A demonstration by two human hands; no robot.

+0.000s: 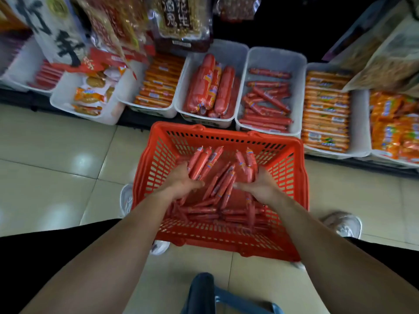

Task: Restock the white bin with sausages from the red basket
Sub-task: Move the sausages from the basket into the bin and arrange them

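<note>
Reaching with both arms into the red basket [226,133], set on the tiled floor [56,155]. Gripping a bunch of thin red sausages [200,160] in the left hand [181,181], fingers curled beneath, thumb across the top, sausage tips fanned up toward the far wall of the basket. Clutching a smaller bunch [248,163] in the right hand [260,185], fingers wrapped round from below; hard to count through the blur, perhaps three or four. Both bunches just above the loose sausages [217,210] heaped across the basket bottom, under and between the hands. Just behind the basket's far right corner, the white bin [275,56], partly filled with its own stock [265,103] of similar thin red ones, some lying straight and some crossed, back wall bare. Just beside it on the left, a bin of thick red sausages [215,87]; on the right, a bin of orange-wrapped sticks [326,109]. Near the basket's right side, a white shoe [342,223]
</note>
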